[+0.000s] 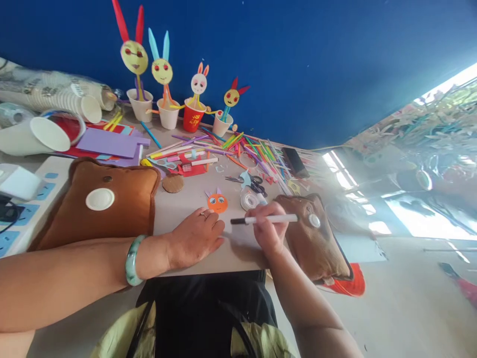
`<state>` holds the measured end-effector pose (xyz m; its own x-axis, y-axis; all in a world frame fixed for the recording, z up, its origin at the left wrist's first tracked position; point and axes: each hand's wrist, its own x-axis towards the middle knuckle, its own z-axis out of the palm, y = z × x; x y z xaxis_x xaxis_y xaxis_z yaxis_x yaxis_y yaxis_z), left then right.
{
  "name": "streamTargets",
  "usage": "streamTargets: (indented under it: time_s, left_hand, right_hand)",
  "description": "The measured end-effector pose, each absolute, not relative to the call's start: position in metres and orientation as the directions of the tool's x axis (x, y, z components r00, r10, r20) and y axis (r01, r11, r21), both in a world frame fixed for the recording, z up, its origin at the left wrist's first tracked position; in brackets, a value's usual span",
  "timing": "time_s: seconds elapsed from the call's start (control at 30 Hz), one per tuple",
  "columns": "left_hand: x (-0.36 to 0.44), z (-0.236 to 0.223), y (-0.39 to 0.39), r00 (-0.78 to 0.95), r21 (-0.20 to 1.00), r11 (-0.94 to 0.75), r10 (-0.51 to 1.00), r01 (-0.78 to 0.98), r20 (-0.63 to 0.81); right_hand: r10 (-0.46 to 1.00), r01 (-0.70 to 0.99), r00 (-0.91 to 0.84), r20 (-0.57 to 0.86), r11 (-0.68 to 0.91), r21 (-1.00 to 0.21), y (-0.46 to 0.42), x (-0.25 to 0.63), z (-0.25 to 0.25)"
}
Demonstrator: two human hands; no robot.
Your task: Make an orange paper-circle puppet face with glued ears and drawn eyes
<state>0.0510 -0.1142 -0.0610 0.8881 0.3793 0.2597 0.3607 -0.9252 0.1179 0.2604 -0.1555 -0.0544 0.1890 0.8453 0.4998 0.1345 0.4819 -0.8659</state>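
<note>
In my right hand (270, 231) is a white marker (281, 218), gripped between the fingers like a pen. It lies nearly level, with its black end pointing left above the table. My left hand (197, 236) rests palm down with bent fingers at the lower edge of an orange paper face (217, 203), holding it against the table; the fingertips are partly hidden. The round face has drawn eyes, a small mouth and purple pointed ears. A jade bangle (133, 261) circles my left wrist. Just above the right hand lies a tape roll (249, 200), beside black scissors (257, 185).
Brown cushions (115, 219) (305, 238) flank the work area. Paper-cup rabbit figures (167, 112) stand along the blue wall. Loose coloured sticks (238, 144), a wooden disc (173, 183), purple paper sheets (110, 142), a phone (295, 162) and stacked cups (70, 102) cover the back. A power strip (28, 209) is at left.
</note>
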Motion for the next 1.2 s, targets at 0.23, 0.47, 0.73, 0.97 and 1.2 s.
streamTargets:
  time_s: [0.23, 0.47, 0.73, 0.97, 1.2]
  left_hand:
    - [0.051, -0.067, -0.114, 0.892, 0.079, -0.934, 0.357, 0.349, 0.277]
    - [0.052, -0.069, -0.114, 0.892, 0.074, -0.933, 0.360, 0.353, 0.272]
    - [0.050, -0.068, -0.112, 0.899, 0.032, -0.947, 0.314, 0.320, 0.306]
    - [0.050, -0.063, -0.112, 0.894, 0.024, -0.945, 0.318, 0.327, 0.314]
    - [0.050, -0.062, -0.112, 0.891, 0.029, -0.944, 0.319, 0.328, 0.322]
  right_hand:
    - [0.452, 0.897, 0.006, 0.892, 0.391, -0.205, -0.162, 0.290, -0.021]
    - [0.623, 0.941, -0.261, 0.737, 0.334, 0.052, -0.172, 0.316, -0.013]
    - [0.856, 0.990, -0.127, 0.501, 0.082, 0.111, -0.157, 0.348, -0.014]
    - [0.955, 0.935, -0.251, 0.156, 0.198, 0.294, -0.122, 0.389, -0.023]
    - [0.973, 0.924, -0.223, -0.059, 0.230, 0.306, -0.106, 0.385, -0.020]
